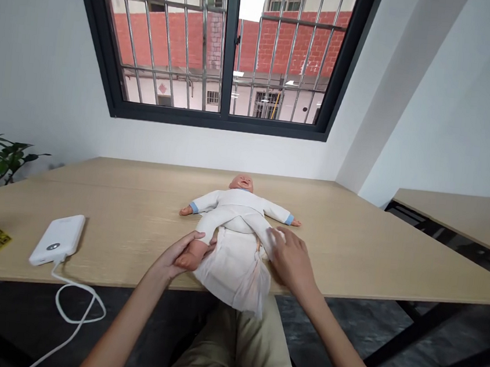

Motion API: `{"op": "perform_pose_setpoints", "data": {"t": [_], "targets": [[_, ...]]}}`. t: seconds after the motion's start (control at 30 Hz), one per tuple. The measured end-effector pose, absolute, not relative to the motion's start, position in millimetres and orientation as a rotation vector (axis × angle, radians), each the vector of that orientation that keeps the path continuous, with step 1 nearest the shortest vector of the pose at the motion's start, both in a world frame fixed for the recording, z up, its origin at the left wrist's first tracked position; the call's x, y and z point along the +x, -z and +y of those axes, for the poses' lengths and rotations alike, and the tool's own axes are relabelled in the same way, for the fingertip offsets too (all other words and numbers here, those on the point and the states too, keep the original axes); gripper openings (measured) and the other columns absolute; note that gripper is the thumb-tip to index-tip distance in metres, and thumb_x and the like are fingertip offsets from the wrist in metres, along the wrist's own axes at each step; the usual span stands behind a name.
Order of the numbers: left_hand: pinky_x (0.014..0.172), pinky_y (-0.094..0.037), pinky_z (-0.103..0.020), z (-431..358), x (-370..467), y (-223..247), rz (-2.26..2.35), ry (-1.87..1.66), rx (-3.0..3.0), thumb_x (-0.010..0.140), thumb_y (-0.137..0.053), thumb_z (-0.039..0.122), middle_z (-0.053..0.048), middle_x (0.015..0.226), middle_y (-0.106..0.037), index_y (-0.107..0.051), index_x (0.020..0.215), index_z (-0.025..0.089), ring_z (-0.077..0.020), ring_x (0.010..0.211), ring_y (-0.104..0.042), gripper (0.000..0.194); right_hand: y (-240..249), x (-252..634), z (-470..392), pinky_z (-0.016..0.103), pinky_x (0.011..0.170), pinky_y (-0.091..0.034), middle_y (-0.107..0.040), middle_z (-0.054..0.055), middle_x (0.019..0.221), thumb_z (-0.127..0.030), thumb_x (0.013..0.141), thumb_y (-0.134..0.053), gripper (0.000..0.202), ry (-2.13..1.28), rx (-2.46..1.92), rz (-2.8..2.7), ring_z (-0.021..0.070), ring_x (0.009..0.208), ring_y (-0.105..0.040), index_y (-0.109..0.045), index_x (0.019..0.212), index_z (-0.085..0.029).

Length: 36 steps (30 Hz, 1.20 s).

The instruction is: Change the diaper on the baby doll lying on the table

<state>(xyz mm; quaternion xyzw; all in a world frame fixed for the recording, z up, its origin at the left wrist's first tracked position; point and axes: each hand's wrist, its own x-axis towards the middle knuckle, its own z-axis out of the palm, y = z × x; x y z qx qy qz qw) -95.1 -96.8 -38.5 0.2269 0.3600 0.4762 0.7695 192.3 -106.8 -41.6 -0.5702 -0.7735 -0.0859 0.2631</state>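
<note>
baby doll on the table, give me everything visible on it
The baby doll lies on its back near the front edge of the wooden table, head toward the window, arms spread out to the sides. It looks like plastic, with a bald head, and wears a white top with blue cuffs. A white diaper lies spread under its lower body and hangs over the table edge. The left hand grips one bare leg; the right hand presses the diaper beside its hip.

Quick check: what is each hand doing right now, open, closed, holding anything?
Left hand: closed around the doll's foot.
Right hand: open, fingers flat on the white cloth at the doll's hip.
</note>
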Motion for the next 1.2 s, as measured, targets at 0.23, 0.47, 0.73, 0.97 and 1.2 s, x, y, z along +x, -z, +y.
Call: {"op": "perform_pose_setpoints", "data": {"t": [0.23, 0.47, 0.73, 0.97, 1.2], "targets": [[0.072, -0.058, -0.028, -107, -84, 28, 0.797, -1.025, 0.452, 0.089, -0.050, 0.025, -0.012, 0.081, -0.074, -0.064, 0.103, 0.006, -0.0197, 0.069, -0.071, 0.027, 44, 171, -123, 0.051, 0.114, -0.026, -0.041, 0.010, 0.148, 0.005, 0.073, -0.037, 0.080, 0.278, -1.280, -2.640, 0.0226, 0.139, -0.035, -0.038, 0.146, -0.028], [0.070, -0.057, -0.030, -96, -89, 45, 0.702, -1.026, 0.524, 0.088, -0.054, 0.025, -0.012, 0.085, -0.074, -0.061, 0.113, 0.008, -0.0215, 0.070, -0.071, 0.031, 41, 171, -124, 0.051, 0.119, -0.011, -0.045, 0.013, 0.144, -0.007, 0.077, -0.046, 0.058, 0.141, -1.165, -2.671, 0.0228, 0.138, -0.037, -0.049, 0.135, -0.017], [0.079, -0.056, -0.028, -93, -81, 48, 0.723, -1.185, 0.670, 0.081, -0.062, 0.016, -0.005, 0.120, -0.067, -0.046, 0.135, 0.024, -0.0197, 0.091, -0.070, 0.057, 21, 160, -105, 0.044, 0.105, -0.036, -0.068, 0.008, 0.109, -0.009, 0.074, -0.051, 0.033, -0.151, -1.125, -2.409, 0.0229, 0.107, -0.059, -0.065, 0.102, -0.019], [0.093, -0.049, -0.026, -77, -85, 49, 0.836, -1.287, 0.886, 0.069, -0.069, 0.009, -0.005, 0.127, -0.061, -0.055, 0.126, 0.025, -0.0200, 0.110, -0.062, 0.061, -16, 153, -45, 0.039, 0.094, -0.045, -0.070, 0.005, 0.102, -0.035, 0.085, -0.056, 0.024, -0.564, -0.977, -1.950, 0.0267, 0.099, -0.062, -0.070, 0.096, -0.020], [0.093, -0.049, -0.030, -27, -71, 18, 0.952, -1.200, 1.499, 0.066, -0.078, 0.018, -0.009, 0.105, -0.069, -0.068, 0.100, 0.010, -0.0270, 0.108, -0.061, 0.036, -11, 156, 2, 0.031, 0.074, -0.051, -0.069, 0.008, 0.095, -0.046, 0.078, -0.067, 0.038, -0.877, -1.065, -1.745, 0.0232, 0.086, -0.063, -0.067, 0.098, -0.014]]}}
